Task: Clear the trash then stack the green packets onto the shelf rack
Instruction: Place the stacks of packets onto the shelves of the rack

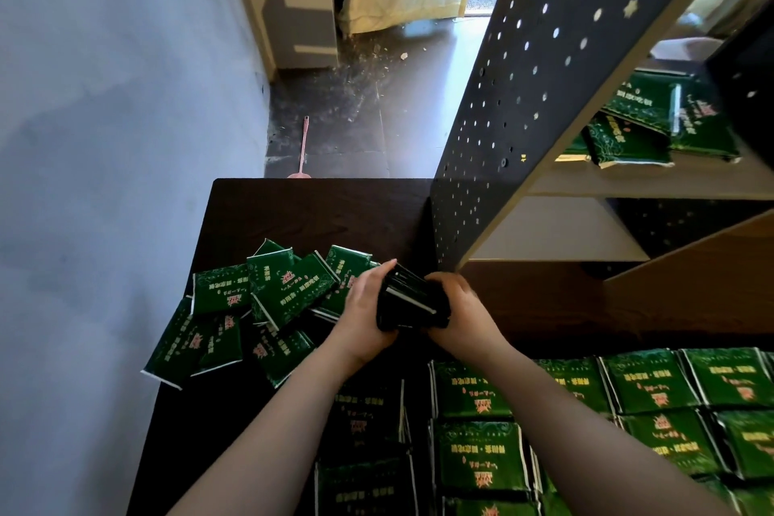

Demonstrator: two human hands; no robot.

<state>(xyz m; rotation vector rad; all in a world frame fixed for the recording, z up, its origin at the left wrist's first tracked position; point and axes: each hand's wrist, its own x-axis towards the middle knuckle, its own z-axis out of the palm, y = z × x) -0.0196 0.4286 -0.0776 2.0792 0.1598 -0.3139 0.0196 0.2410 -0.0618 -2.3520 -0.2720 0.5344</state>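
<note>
green packets in a bundle, gripped between left hand and right hand above the table.

A dark bundle of green packets stands on edge, held between the left hand and right hand, with a loose heap of packets to its left, neat flat rows at lower right, and a few more packets lying overlapped on the shelf rack.
</note>
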